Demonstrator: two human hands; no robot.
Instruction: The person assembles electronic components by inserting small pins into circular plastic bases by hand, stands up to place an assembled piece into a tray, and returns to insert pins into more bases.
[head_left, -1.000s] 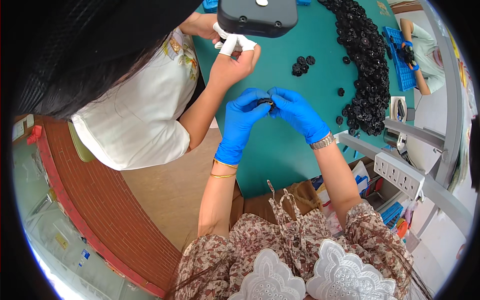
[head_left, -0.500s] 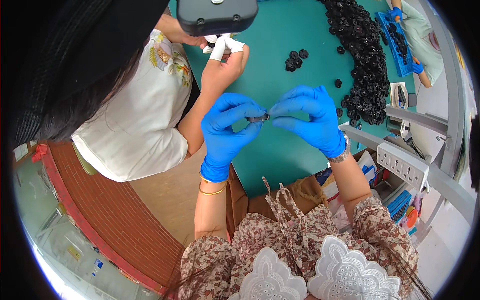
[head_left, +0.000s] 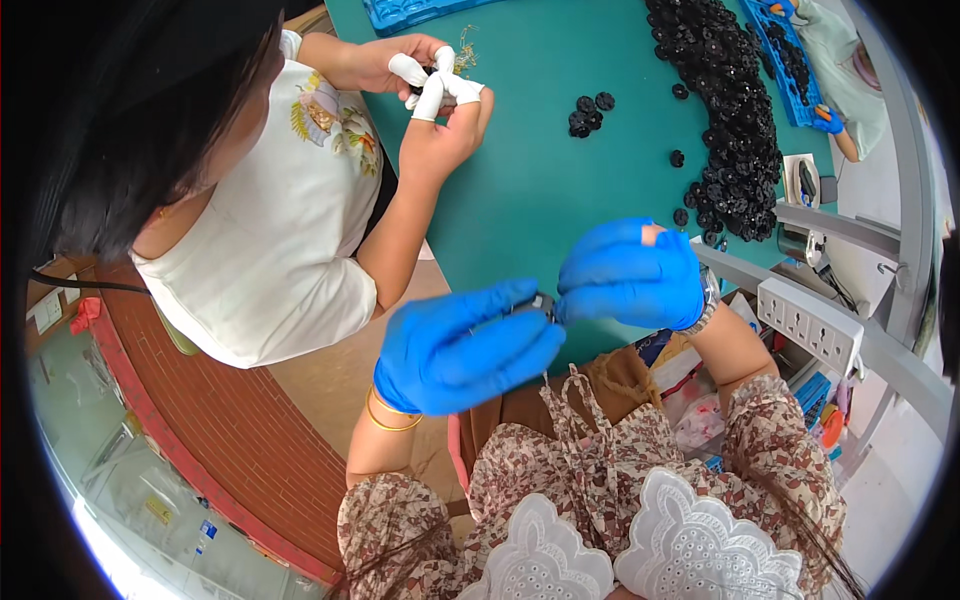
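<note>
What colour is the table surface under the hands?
Teal green table, best seen in the head view.

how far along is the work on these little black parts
Maybe done: a small cluster of black parts lies apart on the green table. In hand: left hand and right hand pinch one small dark piece. Left: the long heap of black parts.

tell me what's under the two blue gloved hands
Under the left hand and right hand lies the green table's near edge. They pinch a small dark part between them; the gloves cover most of it, so its shape is unclear.
</note>
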